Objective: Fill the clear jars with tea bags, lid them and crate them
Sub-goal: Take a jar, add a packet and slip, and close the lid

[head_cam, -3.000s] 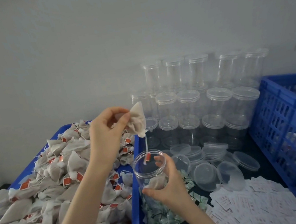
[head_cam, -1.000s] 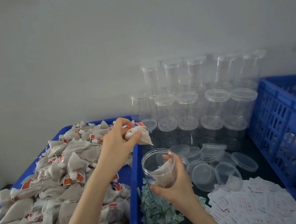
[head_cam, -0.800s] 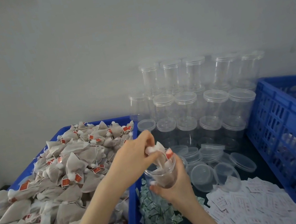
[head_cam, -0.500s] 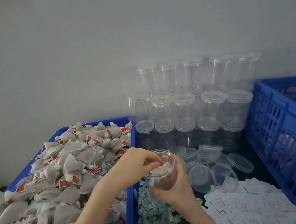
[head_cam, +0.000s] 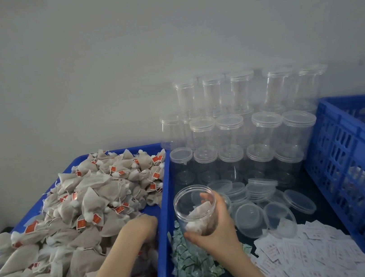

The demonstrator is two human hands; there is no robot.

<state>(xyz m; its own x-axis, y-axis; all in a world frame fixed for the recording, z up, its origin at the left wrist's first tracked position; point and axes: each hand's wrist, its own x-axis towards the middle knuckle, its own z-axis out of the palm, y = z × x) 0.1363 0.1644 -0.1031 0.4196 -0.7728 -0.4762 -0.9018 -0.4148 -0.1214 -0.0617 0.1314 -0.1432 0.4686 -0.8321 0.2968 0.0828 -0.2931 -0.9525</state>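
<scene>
My right hand (head_cam: 218, 231) grips an open clear jar (head_cam: 189, 200), tilted toward me, just right of the blue bin's wall (head_cam: 165, 238). Two or three tea bags (head_cam: 199, 215) lie in the jar's bottom. My left hand (head_cam: 142, 227) reaches down into the heap of tea bags (head_cam: 87, 207) with red tags at the bin's right side. Its fingers are buried among the bags, so its grip is hidden. Loose clear lids (head_cam: 250, 218) lie right of the jar.
Stacked empty lidded jars (head_cam: 230, 131) stand against the back wall. A blue slatted crate (head_cam: 346, 161) sits at the right. Small green sachets (head_cam: 191, 269) and white paper labels (head_cam: 300, 253) cover the dark surface below my right hand.
My left hand dropped a tea bag into the jar, then pulled out and moved left and down into the tea bag heap. My right hand kept holding the jar.
</scene>
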